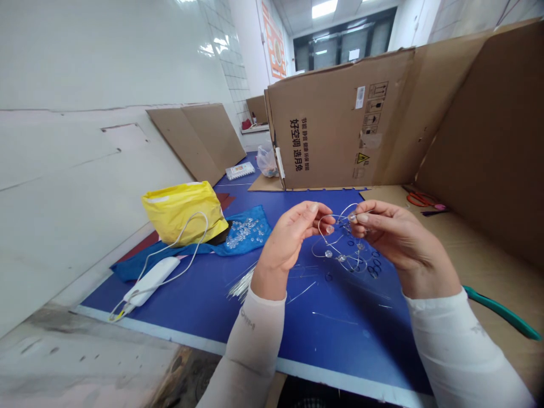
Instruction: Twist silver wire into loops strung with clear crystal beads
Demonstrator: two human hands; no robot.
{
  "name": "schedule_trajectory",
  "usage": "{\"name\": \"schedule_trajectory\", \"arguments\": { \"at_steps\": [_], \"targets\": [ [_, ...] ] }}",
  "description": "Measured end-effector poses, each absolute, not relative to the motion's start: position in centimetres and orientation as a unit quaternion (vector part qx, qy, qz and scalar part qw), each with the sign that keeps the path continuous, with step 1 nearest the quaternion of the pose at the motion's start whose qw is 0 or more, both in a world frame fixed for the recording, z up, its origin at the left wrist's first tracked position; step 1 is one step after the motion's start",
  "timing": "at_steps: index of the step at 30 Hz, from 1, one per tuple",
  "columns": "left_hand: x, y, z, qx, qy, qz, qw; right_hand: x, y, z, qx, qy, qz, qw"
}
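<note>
Between my two hands hangs a looped wire strand (341, 258) with clear beads on it, above the blue table. My left hand (293, 241) has its fingers curled around part of the wire, close to a bead. The thumb and fingers of my right hand (391, 235) pinch the strand at another clear bead (352, 217). Several small dark rings (374, 265) lie on the table behind and below the strand. A bundle of thin wires (242, 285) rests beside my left wrist, partly hidden by it.
Loose clear beads (246, 231) lie on blue cloth beside a yellow bag (185, 212). A white device with a cord (151, 280) is at the left. Cardboard (331, 130) stands behind. Red-handled scissors (420, 199) and a green handle (504, 311) are at right.
</note>
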State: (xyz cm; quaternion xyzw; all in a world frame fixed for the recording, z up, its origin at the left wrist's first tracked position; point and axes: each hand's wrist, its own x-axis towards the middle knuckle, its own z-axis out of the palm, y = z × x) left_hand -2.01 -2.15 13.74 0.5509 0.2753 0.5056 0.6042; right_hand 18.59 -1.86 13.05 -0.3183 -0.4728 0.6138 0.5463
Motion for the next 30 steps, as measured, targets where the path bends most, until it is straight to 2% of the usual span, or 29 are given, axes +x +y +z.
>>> {"name": "schedule_trajectory", "arguments": {
  "at_steps": [17,30],
  "targets": [
    [-1.1,-1.9,13.1,0.648,0.324,0.483,0.492,16.4,-2.5,12.7,-0.376,-0.548,0.472,0.579],
    [-0.9,-2.3,13.7,0.599,0.315,0.494,0.546,17.2,-2.2,12.5,-0.345,-0.536,0.527,0.561]
  ]
}}
